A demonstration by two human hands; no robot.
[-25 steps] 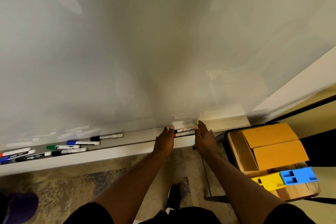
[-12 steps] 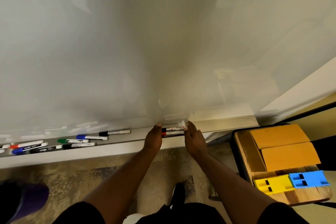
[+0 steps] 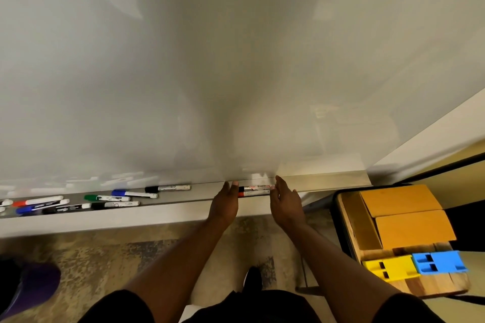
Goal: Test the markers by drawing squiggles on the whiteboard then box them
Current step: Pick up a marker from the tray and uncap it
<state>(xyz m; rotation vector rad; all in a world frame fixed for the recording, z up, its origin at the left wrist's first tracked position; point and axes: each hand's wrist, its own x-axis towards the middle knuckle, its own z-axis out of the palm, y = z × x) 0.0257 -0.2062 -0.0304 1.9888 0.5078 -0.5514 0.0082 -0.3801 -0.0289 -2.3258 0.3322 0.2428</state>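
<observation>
The whiteboard [image 3: 183, 60] is a pale grey-white with a soft sheen, and its tray [image 3: 183, 200] is grey. The white-barrelled markers there include a black-capped marker [image 3: 168, 188], a blue-capped marker [image 3: 133, 194], a green-capped marker [image 3: 106, 197] and a red-capped marker [image 3: 36, 201]. Further right lie a black-tipped marker [image 3: 256, 187] with a red label patch and a red-tipped marker [image 3: 253, 193]. The carpet [image 3: 105, 257] is mottled tan and slate grey. The box [image 3: 406, 217] is mustard-orange. The tabletop [image 3: 433, 286] is pale wood and carries a yellow block [image 3: 391, 267] and a blue block [image 3: 438, 261].

"MARKER" is printed on the white barrel of the black-capped marker [image 3: 256, 187] near the tray's [image 3: 183, 208] right end. Print on the other markers [image 3: 65, 209] is too small to read.
</observation>
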